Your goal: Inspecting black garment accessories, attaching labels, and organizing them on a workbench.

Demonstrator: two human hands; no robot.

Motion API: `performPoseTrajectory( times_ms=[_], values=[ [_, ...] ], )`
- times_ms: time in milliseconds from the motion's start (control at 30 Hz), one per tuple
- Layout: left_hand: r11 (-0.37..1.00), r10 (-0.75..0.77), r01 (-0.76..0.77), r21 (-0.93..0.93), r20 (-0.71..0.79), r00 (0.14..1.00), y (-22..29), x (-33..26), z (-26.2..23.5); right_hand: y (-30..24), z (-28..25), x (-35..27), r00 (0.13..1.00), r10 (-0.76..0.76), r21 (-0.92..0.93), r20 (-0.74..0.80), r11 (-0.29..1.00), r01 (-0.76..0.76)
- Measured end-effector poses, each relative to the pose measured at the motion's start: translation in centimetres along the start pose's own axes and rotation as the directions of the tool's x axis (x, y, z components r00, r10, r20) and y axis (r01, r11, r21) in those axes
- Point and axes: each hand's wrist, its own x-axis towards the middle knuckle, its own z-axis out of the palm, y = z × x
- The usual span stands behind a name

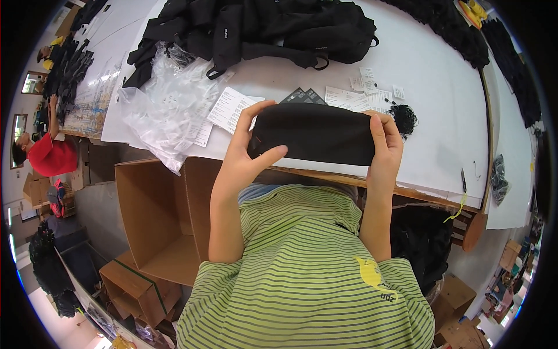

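Where both hands clasp: soft black pouch (314, 134).

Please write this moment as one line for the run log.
left hand: holds black pouch | right hand: holds same pouch | below: white table | left: open cardboard box

One black pouch (313, 134), two hands (247, 152), perhaps two boxes (157, 215).
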Motion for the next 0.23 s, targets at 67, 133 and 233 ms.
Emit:
performPoseTrajectory(
  times_ms=[67,133,233],
  values=[
    [0.996,0.054,-0.052,0.073,-0.026,0.998,-0.8,0.2,-0.2,-0.4,0.3,-0.1,1.0,-0.021,-0.024,0.012,0.999,0.021],
    [0.984,0.109,-0.101,0.147,-0.045,0.993,-1.0,0.2,-0.2,-0.6,0.4,-0.1,0.996,-0.08,-0.069,0.028,0.994,0.081],
    [0.998,-0.038,0.037,-0.041,-0.014,0.999,-0.1,0.2,-0.2,-0.3,0.1,-0.1,0.999,-0.032,-0.028,0.023,0.999,0.033]
  ],
)
